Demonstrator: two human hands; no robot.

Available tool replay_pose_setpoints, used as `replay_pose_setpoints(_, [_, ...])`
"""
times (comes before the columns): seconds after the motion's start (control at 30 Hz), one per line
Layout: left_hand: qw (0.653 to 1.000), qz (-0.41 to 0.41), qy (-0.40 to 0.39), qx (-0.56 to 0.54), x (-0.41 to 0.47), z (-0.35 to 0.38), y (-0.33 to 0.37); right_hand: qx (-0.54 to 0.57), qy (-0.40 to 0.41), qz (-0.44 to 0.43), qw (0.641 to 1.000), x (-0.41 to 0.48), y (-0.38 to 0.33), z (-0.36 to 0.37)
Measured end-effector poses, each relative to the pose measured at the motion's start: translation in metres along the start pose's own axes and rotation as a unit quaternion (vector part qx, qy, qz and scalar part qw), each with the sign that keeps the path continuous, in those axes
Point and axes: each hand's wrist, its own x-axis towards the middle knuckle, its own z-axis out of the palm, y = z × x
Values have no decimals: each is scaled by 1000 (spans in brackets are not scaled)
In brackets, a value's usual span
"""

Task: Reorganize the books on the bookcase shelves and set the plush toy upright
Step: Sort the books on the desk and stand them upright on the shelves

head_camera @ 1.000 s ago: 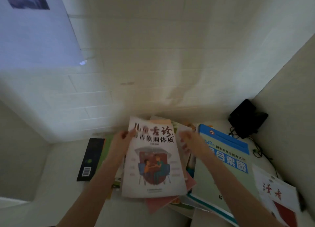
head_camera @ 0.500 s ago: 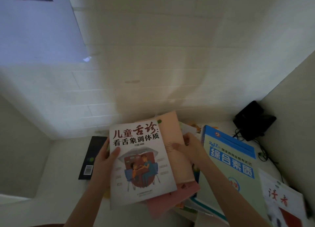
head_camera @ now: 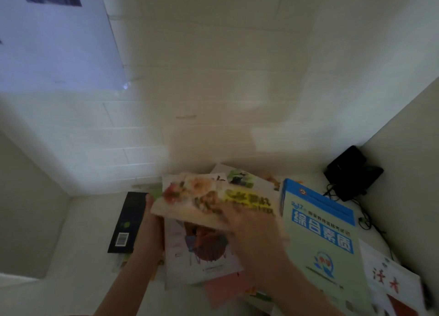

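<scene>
Loose books lie in a heap on the white shelf floor (head_camera: 71, 256). My left hand (head_camera: 148, 230) grips the left edge of a white book with a red and blue drawing (head_camera: 202, 256). My right hand (head_camera: 249, 235), blurred by motion, holds a peach-coloured book with flower pictures and yellow lettering (head_camera: 197, 197), which lies tilted across the top half of the white book. A pink book (head_camera: 225, 289) sticks out beneath them. No plush toy is in view.
A black book with a barcode (head_camera: 129, 220) lies flat to the left of my hands. A thick green and blue book (head_camera: 318, 232) and a white book with red characters (head_camera: 392, 280) lie to the right. A black device with cables (head_camera: 351, 171) sits in the back right corner.
My right hand has pulled the peach book from under the heap and swung it left, over the white book. My left hand has kept its hold on the white book.
</scene>
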Motion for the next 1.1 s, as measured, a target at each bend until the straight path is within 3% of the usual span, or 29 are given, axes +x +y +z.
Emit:
replay_pose_setpoints(0.07, [999, -27, 4, -42, 1, -5, -8, 15, -163, 18, 986, -10, -33, 29])
replay_pose_setpoints(0.17, [997, -29, 24, -65, -2, -10, -11, 41, -119, 55, 991, -12, -34, 32])
replay_pose_setpoints(0.23, [998, -32, 44, -41, -3, -6, -6, 132, -109, 81, 982, -2, -3, 28])
replay_pose_setpoints(0.27, [998, -25, 61, -16, -2, -5, -3, 189, -125, 120, 967, 4, 19, 30])
replay_pose_setpoints(0.33, [997, -11, 79, 23, -2, -1, -1, 198, -135, 201, 950, 19, 52, 36])
replay_pose_setpoints(0.4, [998, -5, 63, 18, -3, -2, -1, 168, -174, 219, 945, 28, 72, 50])
replay_pose_setpoints(0.53, [999, -35, 15, -27, -2, -13, 1, 268, -232, 314, 881, 28, 99, 68])
replay_pose_setpoints(0.63, [997, -63, -7, -35, 0, -16, 4, 251, -266, 272, 890, 22, 115, 72])
replay_pose_setpoints(0.77, [997, -67, -15, -36, -1, -17, 3, 332, -196, 167, 907, 32, 133, 52])
replay_pose_setpoints(0.87, [998, -60, -21, -15, 0, -13, 8, 260, -199, 31, 944, 68, 131, 23])
replay_pose_setpoints(0.97, [992, -120, -30, 29, 4, -2, 18, 142, -189, -110, 965, 106, 93, 29])
replay_pose_setpoints(1.03, [991, -110, -47, 51, 6, 3, 21, 178, -164, -136, 961, 114, 59, 45])
replay_pose_setpoints(1.1, [994, -68, -49, 75, 8, 3, 18, 222, -145, -87, 960, 108, 42, 56])
